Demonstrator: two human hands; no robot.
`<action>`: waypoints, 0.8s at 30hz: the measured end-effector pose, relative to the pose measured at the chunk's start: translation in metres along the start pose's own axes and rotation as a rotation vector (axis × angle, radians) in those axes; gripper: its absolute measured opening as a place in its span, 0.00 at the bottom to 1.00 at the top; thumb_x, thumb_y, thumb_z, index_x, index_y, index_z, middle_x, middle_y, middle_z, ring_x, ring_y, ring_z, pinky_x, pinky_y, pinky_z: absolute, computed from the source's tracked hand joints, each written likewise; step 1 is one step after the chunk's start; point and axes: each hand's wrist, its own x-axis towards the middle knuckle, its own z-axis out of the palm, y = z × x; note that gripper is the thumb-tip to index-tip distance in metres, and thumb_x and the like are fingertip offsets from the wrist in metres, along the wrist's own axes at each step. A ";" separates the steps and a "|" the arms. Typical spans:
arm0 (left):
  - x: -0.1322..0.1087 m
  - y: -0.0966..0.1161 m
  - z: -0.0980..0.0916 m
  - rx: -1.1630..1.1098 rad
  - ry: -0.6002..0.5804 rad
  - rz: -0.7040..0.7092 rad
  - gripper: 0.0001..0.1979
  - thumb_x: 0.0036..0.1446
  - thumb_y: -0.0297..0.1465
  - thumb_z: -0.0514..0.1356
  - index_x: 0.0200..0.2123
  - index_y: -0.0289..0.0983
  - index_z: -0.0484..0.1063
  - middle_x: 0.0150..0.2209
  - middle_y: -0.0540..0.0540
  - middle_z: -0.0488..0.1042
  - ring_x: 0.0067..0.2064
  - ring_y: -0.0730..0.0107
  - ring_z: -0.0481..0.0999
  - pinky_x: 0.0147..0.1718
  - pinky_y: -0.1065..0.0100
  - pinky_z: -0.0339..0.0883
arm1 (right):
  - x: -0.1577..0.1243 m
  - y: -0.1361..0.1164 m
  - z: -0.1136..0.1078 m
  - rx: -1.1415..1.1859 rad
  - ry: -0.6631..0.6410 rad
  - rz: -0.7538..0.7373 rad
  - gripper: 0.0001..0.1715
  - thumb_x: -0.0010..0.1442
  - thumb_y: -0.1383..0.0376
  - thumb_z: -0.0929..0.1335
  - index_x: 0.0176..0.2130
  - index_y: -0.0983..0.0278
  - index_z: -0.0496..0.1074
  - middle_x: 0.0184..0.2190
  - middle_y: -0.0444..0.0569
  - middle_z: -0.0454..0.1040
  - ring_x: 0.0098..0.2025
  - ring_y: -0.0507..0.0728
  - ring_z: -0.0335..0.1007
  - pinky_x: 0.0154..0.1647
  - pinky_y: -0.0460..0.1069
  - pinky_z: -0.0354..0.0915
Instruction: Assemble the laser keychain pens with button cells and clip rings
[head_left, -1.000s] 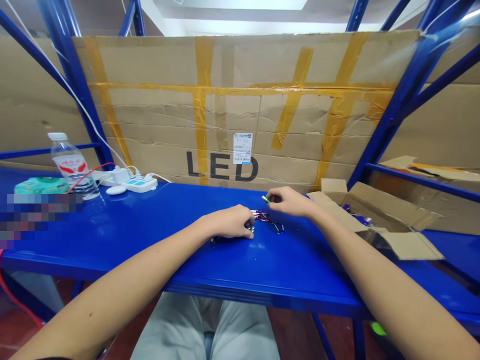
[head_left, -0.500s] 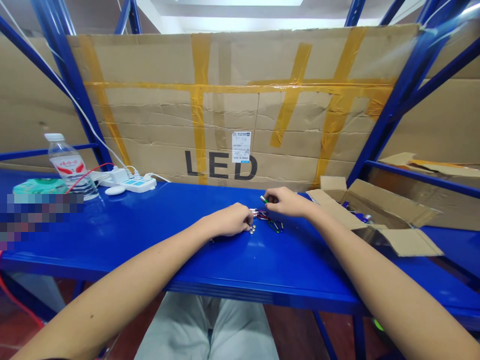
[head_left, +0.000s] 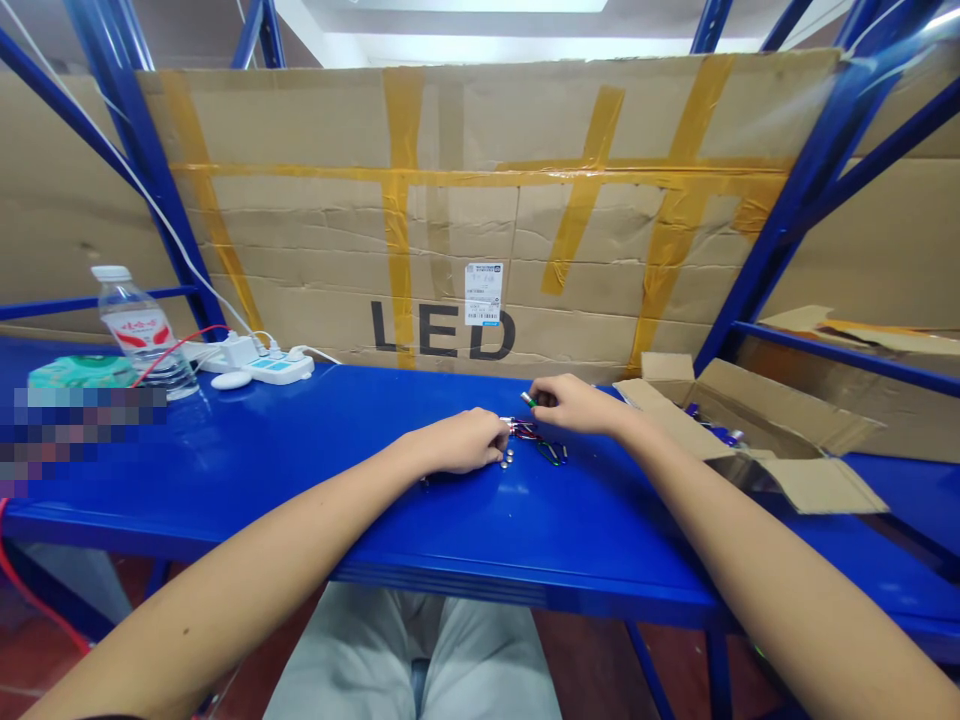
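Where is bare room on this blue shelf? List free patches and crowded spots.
Free: blue metal shelf top between white power strip and left hand, and its front strip under both forearms. Crowded: small coloured clips between it and right hand, whose grip holds a small green tube; open cardboard box at right.

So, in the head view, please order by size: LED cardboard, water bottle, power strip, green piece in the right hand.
1. LED cardboard, by far.
2. Water bottle.
3. Power strip, thinner.
4. Green piece, tiny, pinched in the right hand.

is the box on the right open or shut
Open: the cardboard box has its flaps spread outward, with small blue items showing inside.
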 end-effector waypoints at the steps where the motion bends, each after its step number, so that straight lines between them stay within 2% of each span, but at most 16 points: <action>1: 0.000 -0.001 -0.001 0.005 -0.005 0.008 0.06 0.58 0.27 0.58 0.35 0.35 0.76 0.36 0.44 0.77 0.35 0.66 0.73 0.33 0.69 0.61 | 0.000 0.000 0.000 0.001 -0.001 0.002 0.08 0.51 0.67 0.64 0.33 0.65 0.70 0.26 0.46 0.72 0.27 0.53 0.62 0.28 0.47 0.55; 8: -0.002 -0.006 -0.004 0.039 -0.034 0.075 0.08 0.57 0.25 0.59 0.39 0.36 0.77 0.37 0.43 0.77 0.38 0.64 0.74 0.35 0.68 0.61 | 0.001 0.000 0.001 -0.009 -0.005 0.001 0.07 0.51 0.67 0.64 0.32 0.65 0.70 0.26 0.46 0.71 0.27 0.53 0.62 0.28 0.47 0.54; 17: -0.002 -0.008 -0.006 -0.041 -0.067 0.042 0.15 0.52 0.18 0.56 0.41 0.35 0.76 0.36 0.44 0.77 0.36 0.67 0.74 0.34 0.70 0.63 | 0.001 0.000 0.000 -0.020 -0.002 -0.006 0.07 0.51 0.67 0.64 0.32 0.65 0.70 0.26 0.46 0.71 0.27 0.53 0.62 0.28 0.47 0.54; 24: -0.002 -0.008 -0.006 0.013 -0.048 0.050 0.11 0.55 0.22 0.57 0.39 0.36 0.77 0.37 0.44 0.77 0.37 0.65 0.74 0.34 0.69 0.62 | 0.001 0.000 0.000 -0.024 -0.005 -0.005 0.06 0.51 0.67 0.64 0.32 0.65 0.70 0.26 0.46 0.72 0.27 0.53 0.62 0.28 0.47 0.54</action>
